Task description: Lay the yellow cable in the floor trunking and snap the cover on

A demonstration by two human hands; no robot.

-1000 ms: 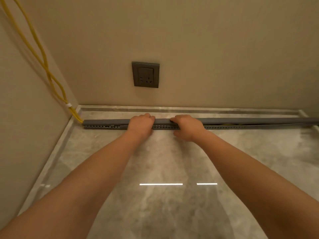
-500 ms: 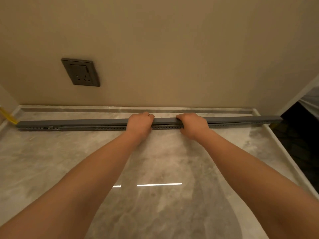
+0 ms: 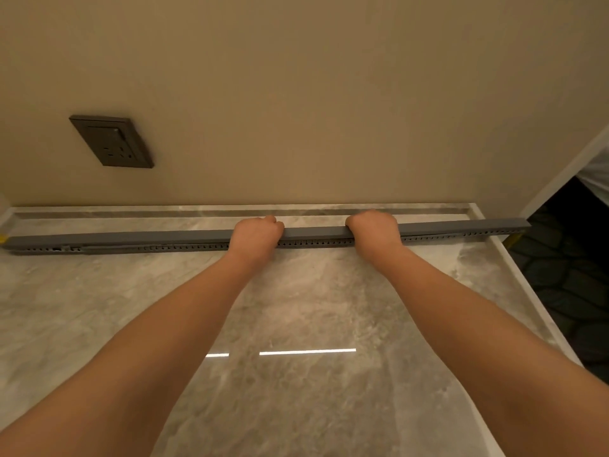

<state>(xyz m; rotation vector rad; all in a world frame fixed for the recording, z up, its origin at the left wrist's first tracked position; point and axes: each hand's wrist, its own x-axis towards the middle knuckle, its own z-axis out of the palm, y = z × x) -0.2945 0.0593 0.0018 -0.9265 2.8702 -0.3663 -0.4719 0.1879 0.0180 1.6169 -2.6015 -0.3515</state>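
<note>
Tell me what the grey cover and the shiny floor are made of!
The cover looks like matte grey plastic: flat, even colour, no shine and crisp straight edges. The floor looks like polished marble, or tile printed to look like it: cloudy grey veins and mirror-bright reflections of lights.

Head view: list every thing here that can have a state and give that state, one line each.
cover: lying along the trunking, gripped by both hands; full snap cannot be told.
trunking: on the floor, slotted side showing.
yellow cable: mostly hidden under the cover; a bit shows at the end.
left hand: fingers curled over the cover.
right hand: fingers curled over the cover.
wall socket: nothing plugged in.
</note>
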